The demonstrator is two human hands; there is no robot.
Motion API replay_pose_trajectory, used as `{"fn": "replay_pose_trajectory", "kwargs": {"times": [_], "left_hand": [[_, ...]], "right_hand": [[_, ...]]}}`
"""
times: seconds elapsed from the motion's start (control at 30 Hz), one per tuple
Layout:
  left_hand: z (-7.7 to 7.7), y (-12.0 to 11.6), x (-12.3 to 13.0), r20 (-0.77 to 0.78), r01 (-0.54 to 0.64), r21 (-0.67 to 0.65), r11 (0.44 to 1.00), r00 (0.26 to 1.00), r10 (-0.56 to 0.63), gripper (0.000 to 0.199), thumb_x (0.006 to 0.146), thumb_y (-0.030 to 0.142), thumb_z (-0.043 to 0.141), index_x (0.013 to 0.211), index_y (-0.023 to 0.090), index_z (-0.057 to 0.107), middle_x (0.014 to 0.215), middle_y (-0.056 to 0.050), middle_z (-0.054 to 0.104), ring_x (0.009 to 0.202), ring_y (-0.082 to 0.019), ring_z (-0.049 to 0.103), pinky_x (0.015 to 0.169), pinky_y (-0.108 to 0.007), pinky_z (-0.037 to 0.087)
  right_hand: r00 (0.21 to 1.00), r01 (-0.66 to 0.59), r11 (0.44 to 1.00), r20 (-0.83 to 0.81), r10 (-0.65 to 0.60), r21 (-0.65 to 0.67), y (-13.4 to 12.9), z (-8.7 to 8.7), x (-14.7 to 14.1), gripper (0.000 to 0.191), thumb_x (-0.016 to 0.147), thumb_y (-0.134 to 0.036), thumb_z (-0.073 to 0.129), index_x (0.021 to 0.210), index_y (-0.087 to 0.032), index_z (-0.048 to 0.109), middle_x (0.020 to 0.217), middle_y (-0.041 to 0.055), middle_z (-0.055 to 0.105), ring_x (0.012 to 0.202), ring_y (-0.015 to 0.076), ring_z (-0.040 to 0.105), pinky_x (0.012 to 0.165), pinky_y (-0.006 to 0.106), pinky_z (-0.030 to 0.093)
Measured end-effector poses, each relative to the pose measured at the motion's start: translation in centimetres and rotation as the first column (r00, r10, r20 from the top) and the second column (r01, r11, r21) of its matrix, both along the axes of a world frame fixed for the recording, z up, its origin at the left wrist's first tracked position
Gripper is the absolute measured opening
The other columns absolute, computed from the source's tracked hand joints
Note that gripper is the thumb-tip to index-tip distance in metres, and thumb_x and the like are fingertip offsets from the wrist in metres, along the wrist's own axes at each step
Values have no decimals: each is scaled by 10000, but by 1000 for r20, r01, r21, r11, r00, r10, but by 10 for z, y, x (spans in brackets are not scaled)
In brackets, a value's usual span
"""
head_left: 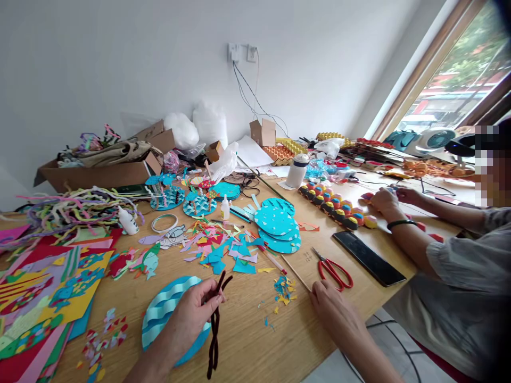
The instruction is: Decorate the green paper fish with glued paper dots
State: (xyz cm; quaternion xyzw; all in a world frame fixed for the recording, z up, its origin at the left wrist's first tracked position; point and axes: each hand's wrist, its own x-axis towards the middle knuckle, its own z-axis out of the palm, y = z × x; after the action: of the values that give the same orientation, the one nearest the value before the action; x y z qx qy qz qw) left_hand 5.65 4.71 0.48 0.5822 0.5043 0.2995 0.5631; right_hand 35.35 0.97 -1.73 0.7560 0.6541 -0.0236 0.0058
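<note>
My left hand [198,307] pinches dark brown pipe cleaners [214,340], which hang down twisted round each other, their short ends poking up above my fingers. Partly covered by that hand and wrist, a blue paper disc [159,319] with wavy light-blue strips lies on the table. My right hand [333,306] has its fingers closed on the near end of a thin wooden stick [296,273], whose far end points toward the blue discs. Just beyond the right hand lie red-handled scissors [333,268], with blue and yellow paper scraps [284,290] to its left.
A co-worker's hands [389,205] work at the right beside painted egg-carton strips [333,205]. A black phone [369,258] lies near the table's right edge. Speckled blue discs [275,221], a glue bottle [225,207], paper scraps [227,250] and a pipe-cleaner heap [75,213] spread across the table.
</note>
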Motion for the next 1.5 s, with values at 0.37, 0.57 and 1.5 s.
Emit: {"fn": "replay_pose_trajectory", "kwargs": {"times": [0.37, 0.57, 1.5], "left_hand": [[16, -5, -7, 156, -168, -172, 971, 968, 195, 303, 575, 409, 674, 666, 176, 503, 577, 23, 570, 508, -115, 511, 417, -195, 315], [29, -22, 7, 399, -148, -304, 941, 877, 267, 373, 624, 393, 678, 903, 198, 526, 625, 30, 573, 509, -96, 515, 412, -180, 272], [30, -29, -7, 310, -299, -395, 869, 847, 432, 455, 391, 486, 787, 644, 149, 617, 503, 18, 521, 459, -109, 471, 405, -217, 312]], "right_hand": [[920, 202, 954, -378, -107, 221, -15, -1, 15, 186, 817, -274, 313, 659, -224, 398, 597, 38, 553, 527, 175, 540, 494, 288, 391], [389, 180, 974, -919, 58, 138, -21, 23, -49, 295, 807, -489, 380, 811, -200, 440, 461, -48, 455, 413, 119, 457, 416, 232, 389], [754, -604, 778, -192, 628, 174, -33, -6, -45, 455, 826, -425, 453, 1255, -275, 449, 1333, 54, 441, 1266, 283, 303, 1024, 489, 214]]}}
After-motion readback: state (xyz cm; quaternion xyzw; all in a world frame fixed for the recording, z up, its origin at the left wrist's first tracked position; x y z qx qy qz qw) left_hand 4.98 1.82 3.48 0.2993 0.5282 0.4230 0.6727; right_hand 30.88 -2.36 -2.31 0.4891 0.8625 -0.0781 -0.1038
